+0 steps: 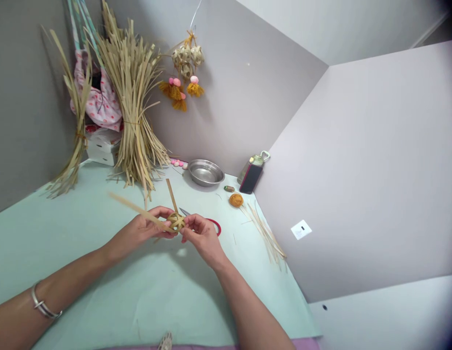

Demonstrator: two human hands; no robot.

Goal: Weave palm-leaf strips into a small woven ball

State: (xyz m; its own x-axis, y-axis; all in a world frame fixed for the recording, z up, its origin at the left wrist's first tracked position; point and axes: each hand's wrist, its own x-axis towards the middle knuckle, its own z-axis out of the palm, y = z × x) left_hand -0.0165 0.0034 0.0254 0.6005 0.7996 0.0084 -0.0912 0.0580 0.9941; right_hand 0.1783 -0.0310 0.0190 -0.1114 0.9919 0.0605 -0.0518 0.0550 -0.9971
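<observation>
Between my two hands, above the table, is a small woven straw ball [176,221] with loose strip ends sticking out, one upward and one to the left. My left hand [153,225] grips the ball's left side, its fingers curled around it. The thumb and fingers of my right hand [201,236] pinch the ball's right side. Scissors with red handles [219,227] lie on the table just behind my right hand, partly hidden by it.
A big straw bundle [133,107] and a thinner one [79,116] stand at back left. Behind are a metal bowl [206,173], a phone [251,178] against a bottle [244,170], and an orange yarn ball [236,200]. Loose strips [265,231] lie right; woven balls [185,61] hang on the wall.
</observation>
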